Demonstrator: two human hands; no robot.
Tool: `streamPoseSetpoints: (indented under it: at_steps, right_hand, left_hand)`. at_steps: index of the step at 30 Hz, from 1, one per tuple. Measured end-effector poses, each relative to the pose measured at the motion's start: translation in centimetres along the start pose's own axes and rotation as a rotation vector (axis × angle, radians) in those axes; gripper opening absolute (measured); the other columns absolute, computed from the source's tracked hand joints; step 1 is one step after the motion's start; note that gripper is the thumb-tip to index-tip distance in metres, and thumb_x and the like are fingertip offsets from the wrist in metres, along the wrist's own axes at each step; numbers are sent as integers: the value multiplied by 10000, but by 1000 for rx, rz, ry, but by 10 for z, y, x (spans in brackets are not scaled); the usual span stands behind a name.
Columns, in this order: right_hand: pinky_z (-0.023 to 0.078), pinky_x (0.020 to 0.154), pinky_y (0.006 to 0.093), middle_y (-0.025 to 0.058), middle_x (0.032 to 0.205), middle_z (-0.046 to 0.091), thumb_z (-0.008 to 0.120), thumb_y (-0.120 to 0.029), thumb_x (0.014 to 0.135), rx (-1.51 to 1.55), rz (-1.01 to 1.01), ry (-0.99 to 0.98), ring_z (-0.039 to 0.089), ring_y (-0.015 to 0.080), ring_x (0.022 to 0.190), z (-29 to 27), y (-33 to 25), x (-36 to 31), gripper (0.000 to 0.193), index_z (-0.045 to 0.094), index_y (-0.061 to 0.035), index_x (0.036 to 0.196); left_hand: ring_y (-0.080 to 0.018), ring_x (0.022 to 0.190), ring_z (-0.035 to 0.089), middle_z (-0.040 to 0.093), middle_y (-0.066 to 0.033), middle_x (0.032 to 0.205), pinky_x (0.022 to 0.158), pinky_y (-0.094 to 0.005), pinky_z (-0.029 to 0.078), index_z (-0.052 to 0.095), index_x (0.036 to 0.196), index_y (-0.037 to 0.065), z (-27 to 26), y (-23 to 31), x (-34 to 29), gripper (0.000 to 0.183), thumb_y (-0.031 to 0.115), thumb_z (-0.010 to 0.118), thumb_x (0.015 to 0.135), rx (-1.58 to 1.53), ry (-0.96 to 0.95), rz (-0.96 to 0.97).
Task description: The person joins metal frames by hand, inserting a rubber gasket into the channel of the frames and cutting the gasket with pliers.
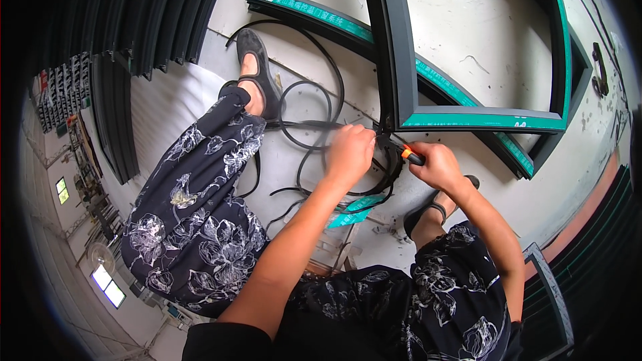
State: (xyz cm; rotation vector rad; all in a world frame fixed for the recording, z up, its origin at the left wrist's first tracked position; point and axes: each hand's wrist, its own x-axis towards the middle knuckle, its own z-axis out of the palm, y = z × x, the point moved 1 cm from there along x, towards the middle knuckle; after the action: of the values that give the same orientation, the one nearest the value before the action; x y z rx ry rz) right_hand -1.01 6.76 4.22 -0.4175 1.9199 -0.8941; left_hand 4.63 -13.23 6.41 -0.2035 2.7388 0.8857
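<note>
My right hand (435, 166) is closed round the orange and black handles of a pair of pliers (409, 154). The dark jaws meet a black rubber strip (309, 125) close to the lower corner of a dark grey window frame (394, 47). Just left of the jaws, my left hand (351, 154) pinches the strip between its fingers. Long loops of the strip curl over the floor between my feet and under my hands. What exactly sits between the jaws is too small to make out.
Another dark frame (321, 30) with green film lies crosswise beneath the first. Dark profiles (154, 13) stand stacked at the upper left. A scrap of green film (354, 211) lies below my hands. At the right are a dark metal piece (599, 70) and more profiles (595, 241).
</note>
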Motion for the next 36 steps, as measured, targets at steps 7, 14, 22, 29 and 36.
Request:
streamPoseSetpoints:
  at_steps: [7, 14, 22, 29, 36]
  right_hand:
    - [458, 701, 406, 105, 770, 590, 663, -152, 673, -533, 6, 283, 586, 306, 753, 0, 61, -46, 216, 615, -105, 879]
    - [416, 861, 434, 137, 995, 589, 748, -277, 670, -623, -5, 385, 544, 307, 987, 1, 23, -57, 447, 603, -35, 1017]
    - [483, 777, 280, 98, 932, 629, 705, -107, 801, 1253, -15, 91, 610, 151, 869, 85, 6, -7, 403, 447, -15, 1096]
    - [464, 631, 227, 37, 770, 591, 554, -108, 900, 1216, 151, 187, 566, 107, 669, 80, 12, -12, 240, 469, 1, 1096]
    - [333, 484, 200, -34, 685, 448, 511, -161, 931, 1284, 320, -24, 397, 61, 565, 70, 3, -7, 167, 541, -48, 1051]
  left_hand:
    - [-213, 753, 591, 618, -79, 819, 664, -312, 477, 619, 903, -2, 18, -7, -11, 156, 126, 531, 881, -342, -39, -417]
    - [-196, 832, 587, 590, -126, 929, 814, -406, 534, 529, 1005, 6, 36, -3, -15, 124, 61, 517, 895, -1614, -99, -1054]
    - [-233, 899, 620, 609, -111, 931, 836, -346, 532, 536, 997, 14, 50, 7, -15, 111, 60, 549, 897, -1760, -38, -1020]
    - [-129, 803, 602, 628, -64, 878, 691, -255, 502, 573, 979, 7, 32, 0, 5, 190, 144, 632, 861, -840, 118, -817]
    - [-143, 844, 616, 639, -59, 989, 760, -276, 493, 569, 1119, 7, 33, -23, 44, 266, 159, 569, 901, -1180, -33, -732]
